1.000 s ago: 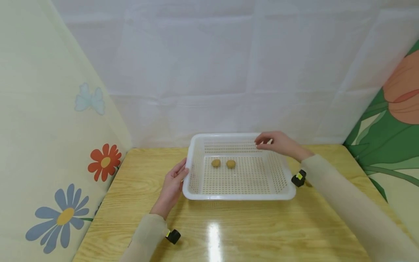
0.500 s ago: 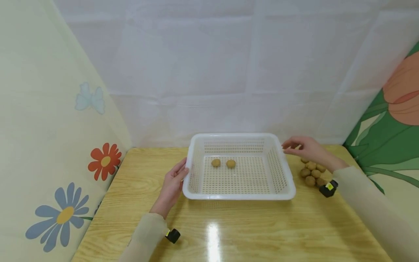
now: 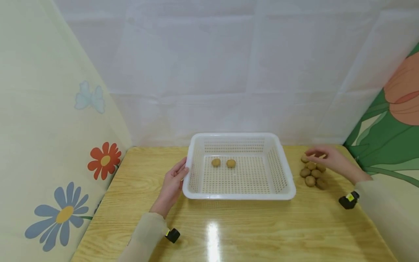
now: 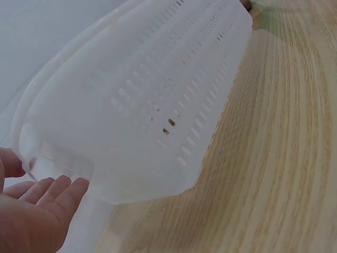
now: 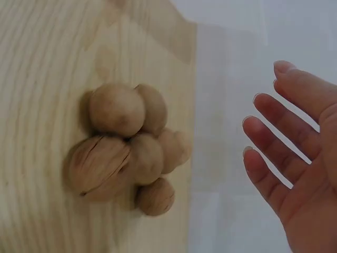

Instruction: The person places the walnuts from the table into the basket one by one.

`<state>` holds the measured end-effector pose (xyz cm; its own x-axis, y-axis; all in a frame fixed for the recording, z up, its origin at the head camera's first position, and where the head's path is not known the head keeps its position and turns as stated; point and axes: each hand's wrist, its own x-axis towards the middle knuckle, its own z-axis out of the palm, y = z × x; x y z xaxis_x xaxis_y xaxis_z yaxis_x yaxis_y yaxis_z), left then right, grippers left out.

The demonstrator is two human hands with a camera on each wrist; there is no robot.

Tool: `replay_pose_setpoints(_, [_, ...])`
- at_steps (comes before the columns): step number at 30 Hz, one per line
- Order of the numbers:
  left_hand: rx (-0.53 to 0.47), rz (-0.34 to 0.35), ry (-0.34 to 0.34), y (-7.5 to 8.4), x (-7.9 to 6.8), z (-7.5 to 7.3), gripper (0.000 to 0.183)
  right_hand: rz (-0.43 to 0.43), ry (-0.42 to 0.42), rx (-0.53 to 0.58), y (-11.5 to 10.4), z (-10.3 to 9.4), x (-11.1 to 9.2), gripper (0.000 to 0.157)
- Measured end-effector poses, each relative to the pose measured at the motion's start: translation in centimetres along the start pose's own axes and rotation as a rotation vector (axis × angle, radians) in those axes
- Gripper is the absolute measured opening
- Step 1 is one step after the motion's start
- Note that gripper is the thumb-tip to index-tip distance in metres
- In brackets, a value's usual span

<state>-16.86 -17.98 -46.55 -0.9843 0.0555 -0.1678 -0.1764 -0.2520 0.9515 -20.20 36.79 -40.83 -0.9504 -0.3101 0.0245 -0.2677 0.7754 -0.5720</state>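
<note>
White plastic makes up a wide, shallow basket with slotted sides and floor, standing on a wood-grain table. Its long side runs left to right in front of the person. On the basket's floor, toward the back and left of centre, sit a left walnut and a right walnut, near each other with a gap between.

More nuts form a small pile on the table, just beyond the basket's right side and not touching it. They are round and brown, bunched against one another; the right wrist view shows a clear seam running slantwise across one of them.

The person's left hand grips the basket's left rim between thumb and fingers, with the whole basket between it and the pile. The right hand is far nearer. It hangs over the back right of the pile, its fingers pointing left, so most of the nuts lie below it and toward the person. Its thumb and fingers are apart and loosely bent, with nothing held. In the right wrist view the fingertips appear clear of the nuts; the head view, where they overlap the rearmost nut, cannot settle whether they touch.

Behind everything hangs a plain white cloth.
</note>
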Motion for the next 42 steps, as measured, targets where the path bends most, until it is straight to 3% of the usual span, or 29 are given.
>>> replay_pose_setpoints(8, [0.0,0.012,-0.008,0.0,-0.2,-0.1,0.052,0.029,0.031,0.015,3.1,0.4,-2.1,0.038])
replay_pose_setpoints(20, [-0.011,0.004,-0.003,0.0,-0.4,0.1,0.052,0.119,0.082,-0.02,7.4,2.1,-3.4,0.043])
replay_pose_setpoints(24, [-0.009,0.007,0.001,-0.1,-0.3,0.0,0.052,0.119,0.088,-0.013,8.1,2.7,-3.6,0.042])
replay_pose_setpoints(34, [-0.012,0.007,-0.005,0.1,-0.3,0.0,0.052,-0.004,0.19,-0.012,9.6,3.8,-3.0,0.023])
replay_pose_setpoints(42, [-0.004,0.011,-0.003,0.2,-0.2,0.1,0.052,0.033,0.189,-0.026,9.4,3.7,-3.0,0.024])
